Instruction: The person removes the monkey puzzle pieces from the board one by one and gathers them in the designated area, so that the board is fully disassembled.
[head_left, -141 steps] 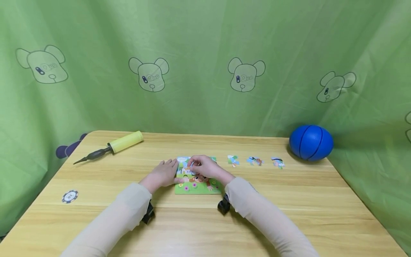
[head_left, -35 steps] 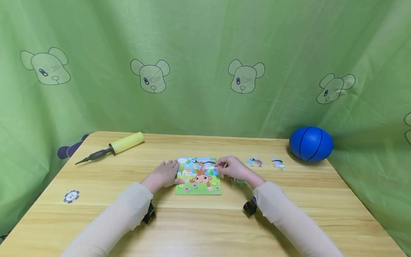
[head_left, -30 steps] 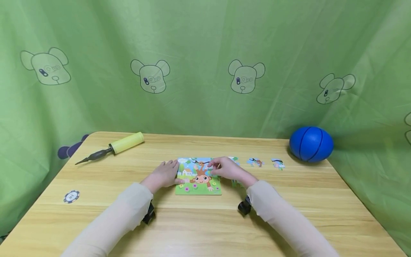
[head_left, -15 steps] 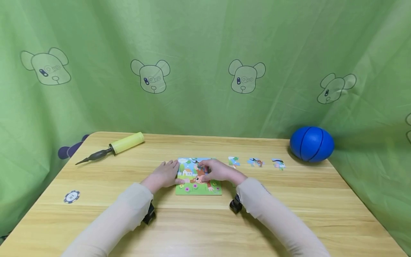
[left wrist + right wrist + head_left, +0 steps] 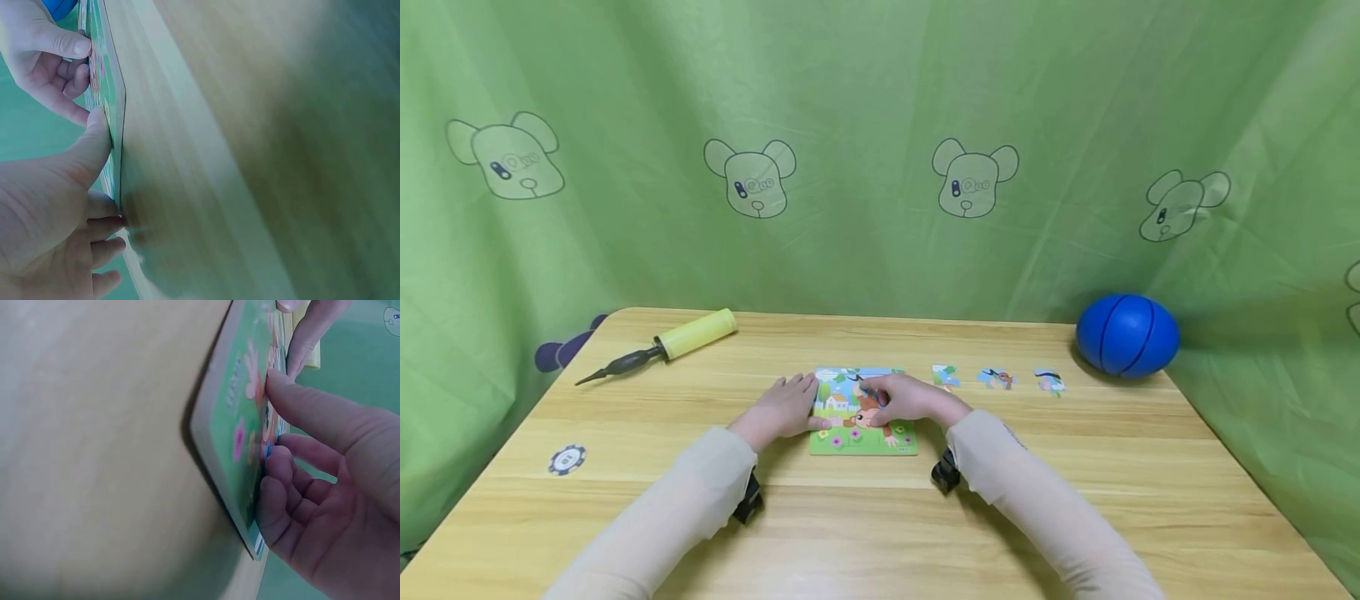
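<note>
Puzzle board (image 5: 863, 417) flat on the wooden surface (image 5: 880, 525), near its middle, printed with a monkey, a house and flowers on green. Left hand (image 5: 782, 406) resting at the board's left edge, fingers straight and relaxed, thumb laid along the near-left corner, gripping nothing; in the left wrist view, thumb tip touching the board's rim (image 5: 115, 119). Right hand (image 5: 906, 398) lying over the board's upper right part, fingers curled down onto the picture, thumb and fingertips (image 5: 281, 456) pressed to the printed face; whether a piece is pinched between them, hard to tell. Three loose pieces in a row just right of the board: first piece (image 5: 945, 376) nearest the right hand, second piece (image 5: 997, 377) beyond it, third piece (image 5: 1049, 382) closest to the blue ball (image 5: 1127, 334) at the far right edge. Yellow pump (image 5: 658, 342) at the far left, well apart from the board. Poker chip (image 5: 566, 459) near the left edge.
</note>
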`<state>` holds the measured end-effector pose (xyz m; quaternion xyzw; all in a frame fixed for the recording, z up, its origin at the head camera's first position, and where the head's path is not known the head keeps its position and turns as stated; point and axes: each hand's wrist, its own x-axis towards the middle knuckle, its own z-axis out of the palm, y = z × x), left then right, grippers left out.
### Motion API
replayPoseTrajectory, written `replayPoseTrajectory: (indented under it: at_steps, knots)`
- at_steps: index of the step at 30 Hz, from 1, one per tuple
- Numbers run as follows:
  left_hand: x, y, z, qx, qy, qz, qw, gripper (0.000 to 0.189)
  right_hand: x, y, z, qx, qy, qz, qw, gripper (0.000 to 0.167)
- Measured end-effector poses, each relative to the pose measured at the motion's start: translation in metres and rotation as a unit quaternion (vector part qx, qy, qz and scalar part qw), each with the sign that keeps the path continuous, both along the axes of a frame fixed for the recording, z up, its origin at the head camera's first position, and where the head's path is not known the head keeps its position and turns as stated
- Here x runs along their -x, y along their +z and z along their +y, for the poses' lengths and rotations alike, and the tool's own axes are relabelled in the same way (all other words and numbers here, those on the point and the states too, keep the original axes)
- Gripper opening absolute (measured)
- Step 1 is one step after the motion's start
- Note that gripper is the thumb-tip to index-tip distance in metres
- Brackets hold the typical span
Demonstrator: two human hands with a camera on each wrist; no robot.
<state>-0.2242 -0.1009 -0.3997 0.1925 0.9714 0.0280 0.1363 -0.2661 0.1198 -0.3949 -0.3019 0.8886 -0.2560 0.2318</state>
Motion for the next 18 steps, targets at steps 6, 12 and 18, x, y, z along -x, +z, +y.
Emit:
replayPoseTrajectory:
  at_steps: [6, 12, 18]
  knots:
    - [-0.0009, 0.0017, 0.0006, -0.002, 0.001, -0.005, 1.0000, 0.081, 0.0001, 0.0007, 0.0002, 0.001, 0.006, 0.006, 1.0000, 0.060]
    - [-0.0016, 0.0028, 0.0007, -0.003, 0.001, -0.006, 1.0000, 0.081, -0.0009, 0.0019, 0.0002, 0.011, 0.001, 0.008, 0.9999, 0.055]
    - [-0.0018, 0.0028, 0.0007, -0.005, 0.002, -0.004, 1.0000, 0.082, 0.0001, -0.0003, 0.0033, 0.050, -0.005, -0.001, 0.9987, 0.053]
